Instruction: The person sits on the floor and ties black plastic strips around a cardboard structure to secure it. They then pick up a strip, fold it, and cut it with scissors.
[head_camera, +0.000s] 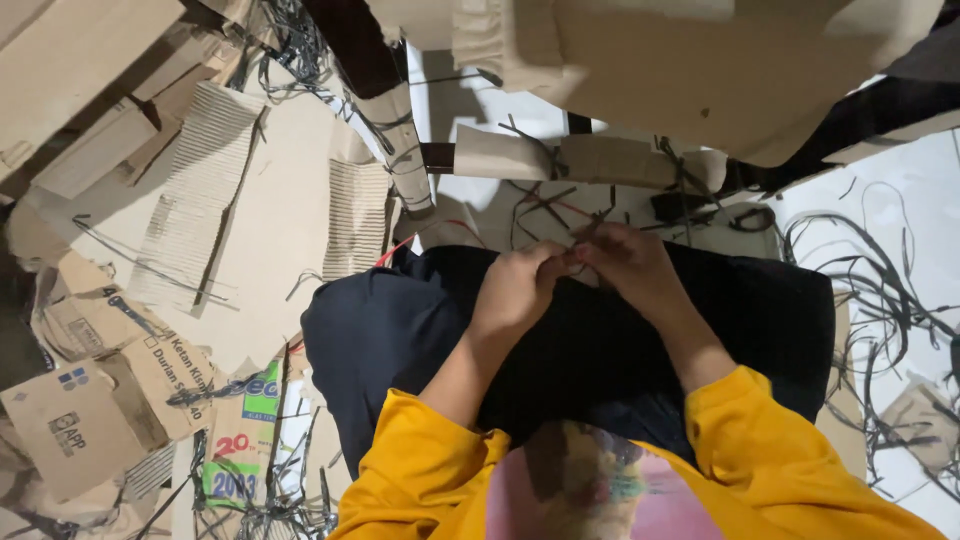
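Head camera looks straight down on a seated person in yellow sleeves (420, 455) and dark trousers (400, 330), both hands meeting above the lap. What sits between the fingertips is too small and too shadowed against the dark cloth to name with certainty; it appears to be a thin dark strip (590, 228) rising from the point where the hands join. The left hand (520, 285) is curled, its fingers (548, 262) pinched closed at the tips against those of the right hand (630, 262), whose fingers are likewise bent in and closed on the same spot. Whether each hand grips the strip or only touches it cannot be told. The person's body below the chest is cut off by the bottom edge.

Just beyond the hands, a rolled cardboard tube (590, 160) bound with dark strips lies across the floor, and a large cardboard slab (700, 70) overhangs it, cut off at the top edge. Left of the lap lie flattened cardboard boxes (110, 400) and sheets of ribbed cardboard (200, 200), some torn. Right of the lap, loose black strips (880, 300) tangle over a pale floor (900, 190). More strips are scattered among the boxes.
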